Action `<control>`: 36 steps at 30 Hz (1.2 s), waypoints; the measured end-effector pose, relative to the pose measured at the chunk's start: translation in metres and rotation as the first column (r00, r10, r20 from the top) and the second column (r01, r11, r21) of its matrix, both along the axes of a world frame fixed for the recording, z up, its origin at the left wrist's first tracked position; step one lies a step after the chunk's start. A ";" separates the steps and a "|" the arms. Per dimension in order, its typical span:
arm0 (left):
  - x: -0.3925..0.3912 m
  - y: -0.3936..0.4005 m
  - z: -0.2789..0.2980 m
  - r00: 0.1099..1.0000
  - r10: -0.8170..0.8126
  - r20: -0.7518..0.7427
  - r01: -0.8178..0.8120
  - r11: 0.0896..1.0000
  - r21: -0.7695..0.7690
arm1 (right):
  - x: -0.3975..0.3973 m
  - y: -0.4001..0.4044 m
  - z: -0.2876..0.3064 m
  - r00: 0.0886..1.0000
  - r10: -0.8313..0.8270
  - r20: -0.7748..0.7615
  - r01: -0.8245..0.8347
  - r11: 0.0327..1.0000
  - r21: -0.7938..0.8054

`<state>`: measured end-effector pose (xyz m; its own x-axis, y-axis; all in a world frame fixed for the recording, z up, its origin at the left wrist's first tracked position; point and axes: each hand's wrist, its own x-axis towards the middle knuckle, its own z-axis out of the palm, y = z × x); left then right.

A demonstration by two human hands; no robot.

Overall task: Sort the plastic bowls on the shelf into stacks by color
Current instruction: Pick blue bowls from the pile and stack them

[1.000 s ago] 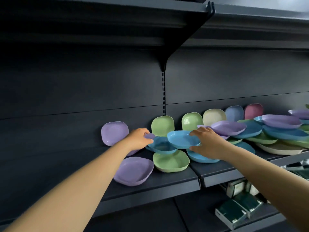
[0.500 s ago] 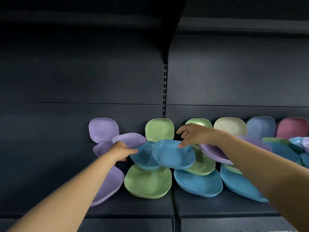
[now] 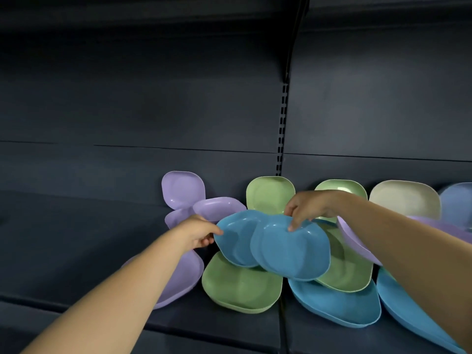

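Head view shows the dark shelf (image 3: 217, 318) carrying loose plastic bowls in purple, green, blue and cream, some propped against the back panel, none yet in a tidy stack. Two blue bowls are held above the green bowl (image 3: 237, 287) lying flat at the front. The left hand (image 3: 198, 232) pinches the left blue bowl (image 3: 236, 237) at its left rim; the right hand (image 3: 306, 208) grips the right blue bowl (image 3: 291, 249) by its far rim, fingertip pressed inside. The right one overlaps the left. To nest them well, the person likely needs to level both rims, centre one over the other, then set the pair on the blue bowl (image 3: 334, 305) lying to the right.
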<state>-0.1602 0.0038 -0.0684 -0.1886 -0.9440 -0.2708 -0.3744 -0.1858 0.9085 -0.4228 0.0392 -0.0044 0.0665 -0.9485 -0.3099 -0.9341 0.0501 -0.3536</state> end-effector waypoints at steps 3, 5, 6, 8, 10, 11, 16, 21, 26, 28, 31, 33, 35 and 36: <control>-0.002 0.003 0.000 0.998 0.014 -0.057 -0.013 1.000 0.009 | -0.003 0.000 0.001 0.997 -0.013 0.072 0.014 1.000 -0.010; -0.004 0.005 0.001 0.997 0.029 -0.077 -0.028 0.999 0.018 | -0.005 0.004 0.003 0.993 -0.022 0.118 0.024 1.000 -0.010; -0.005 0.005 0.002 0.996 0.038 -0.082 -0.037 0.999 0.018 | -0.005 0.006 0.005 0.990 -0.033 0.140 0.036 0.999 -0.017; -0.006 0.005 0.005 0.995 0.058 -0.084 -0.057 0.998 0.015 | -0.004 0.010 0.008 0.981 -0.058 0.184 0.068 0.996 -0.050; -0.005 0.003 0.007 0.994 0.079 -0.077 -0.079 0.997 0.000 | -0.002 0.013 0.012 0.969 -0.090 0.231 0.114 0.989 -0.094; -0.004 0.001 0.008 0.993 0.086 -0.077 -0.087 0.996 -0.014 | -0.001 0.014 0.013 0.962 -0.106 0.252 0.139 0.983 -0.118; 0.010 -0.004 0.008 0.985 0.130 -0.110 -0.140 0.986 -0.089 | 0.013 0.019 0.014 0.939 -0.143 0.312 0.214 0.955 -0.207; 0.033 -0.001 0.012 0.971 0.191 -0.145 -0.211 0.967 -0.141 | 0.034 0.023 0.012 0.905 -0.172 0.390 0.285 0.924 -0.255; 0.066 0.011 0.026 0.937 0.255 -0.239 -0.307 0.927 -0.217 | 0.072 0.027 0.018 0.834 -0.118 0.538 0.332 0.887 -0.320; 0.086 0.016 0.029 0.920 0.283 -0.273 -0.350 0.905 -0.241 | 0.096 0.027 0.021 0.817 -0.112 0.565 0.354 0.871 -0.340; 0.128 0.018 0.033 0.897 0.318 -0.306 -0.402 0.876 -0.267 | 0.141 0.020 0.023 0.811 -0.102 0.576 0.371 0.851 -0.372; 0.165 0.015 0.035 0.887 0.335 -0.317 -0.426 0.860 -0.281 | 0.177 0.012 0.022 0.807 -0.087 0.585 0.377 0.838 -0.394; 0.206 0.011 0.038 0.878 0.347 -0.330 -0.444 0.848 -0.289 | 0.217 0.001 0.020 0.795 -0.081 0.602 0.389 0.828 -0.403; 0.229 0.009 0.039 0.871 0.355 -0.339 -0.456 0.841 -0.292 | 0.240 -0.005 0.019 0.781 -0.081 0.619 0.402 0.824 -0.400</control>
<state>0.0689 0.0126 -0.0297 0.2166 -0.9715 0.0968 -0.0768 0.0819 0.9937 -0.1831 0.0338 0.0147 -0.1819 -0.9605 0.2108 -0.5409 -0.0813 -0.8371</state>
